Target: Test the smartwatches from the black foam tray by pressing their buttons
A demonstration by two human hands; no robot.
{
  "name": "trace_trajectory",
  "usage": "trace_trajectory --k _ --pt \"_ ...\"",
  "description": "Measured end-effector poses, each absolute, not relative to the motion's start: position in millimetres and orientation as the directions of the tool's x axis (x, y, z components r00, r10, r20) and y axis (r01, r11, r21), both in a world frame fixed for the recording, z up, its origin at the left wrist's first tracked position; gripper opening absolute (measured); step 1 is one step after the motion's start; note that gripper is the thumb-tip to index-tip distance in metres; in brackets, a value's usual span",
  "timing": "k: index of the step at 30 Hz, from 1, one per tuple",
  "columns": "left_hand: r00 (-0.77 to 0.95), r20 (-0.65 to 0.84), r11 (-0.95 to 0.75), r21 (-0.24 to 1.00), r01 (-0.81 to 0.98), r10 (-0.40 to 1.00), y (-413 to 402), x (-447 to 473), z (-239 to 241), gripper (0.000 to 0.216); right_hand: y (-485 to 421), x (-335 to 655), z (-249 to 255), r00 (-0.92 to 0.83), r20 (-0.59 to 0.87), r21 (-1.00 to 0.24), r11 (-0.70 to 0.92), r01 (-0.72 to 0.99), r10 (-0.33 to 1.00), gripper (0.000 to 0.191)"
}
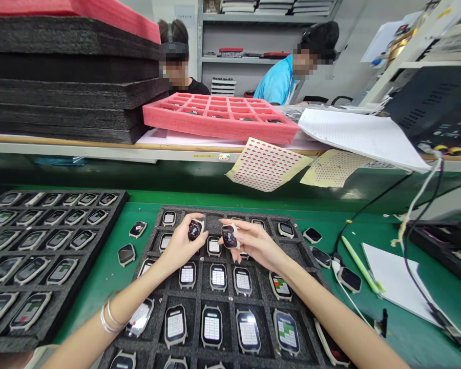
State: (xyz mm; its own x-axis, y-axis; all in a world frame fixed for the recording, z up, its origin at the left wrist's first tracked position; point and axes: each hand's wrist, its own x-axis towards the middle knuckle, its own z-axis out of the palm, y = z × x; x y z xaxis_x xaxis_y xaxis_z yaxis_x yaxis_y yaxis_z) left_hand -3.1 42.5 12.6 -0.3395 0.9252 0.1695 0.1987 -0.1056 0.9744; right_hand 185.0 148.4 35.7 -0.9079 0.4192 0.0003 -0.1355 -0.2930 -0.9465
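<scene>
At the left of the green counter (94, 279) sits a black foam tray (117, 197) of smartwatches, screens up in rows of compartments, and two loose watches (126, 254) lie on the counter just beside it. A central foam tray (184, 210) fills the middle, its compartments holding watches (187, 275) with grids of pale cells on their screens. Over its upper rows, the left hand (180, 246), thin bracelets (109, 315) around its wrist, is closed on a dark-screened watch (194, 230), pinching it between thumb and fingers. The right hand (253, 246) grips a second watch (229, 236) the same way, and the two hands are just apart, partly hiding the compartments beneath them. Right of the tray, more loose watches (321, 257) lie near its edge, one beside a white cable (348, 302). Farther right are a green pen (361, 265) and a white paper sheet (395, 282), with a black cable (411, 277) running across. Beyond the counter, a raised shelf (100, 148) carries a stack of black foam sheets (69, 77), a pink foam tray (218, 115), and a sheet of red dot labels (267, 164) hanging over its edge. Next come a beige label sheet (332, 168), loose printed papers (363, 136) and a black equipment case (434, 102), while two co-workers (278, 79) sit behind.
</scene>
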Motion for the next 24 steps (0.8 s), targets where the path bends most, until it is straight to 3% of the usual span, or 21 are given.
trace_trajectory --k 6,10,24 --pt "-0.236 0.035 -0.065 0.991 -0.12 0.971 45.5 0.8 12.0 0.042 149.8 182.9 31.3 -0.921 -0.042 -0.928 -0.357 -0.108 0.388 0.039" --pt "-0.189 0.009 -0.061 0.96 -0.272 0.982 45.6 2.0 15.3 0.039 148.2 182.3 29.8 -0.874 -0.046 -0.952 -0.288 -0.109 0.483 0.044" --pt "-0.193 0.014 -0.073 0.95 -0.302 0.981 42.7 0.5 17.9 0.037 144.3 182.3 30.7 -0.83 -0.018 -0.964 -0.229 -0.133 0.558 0.045"
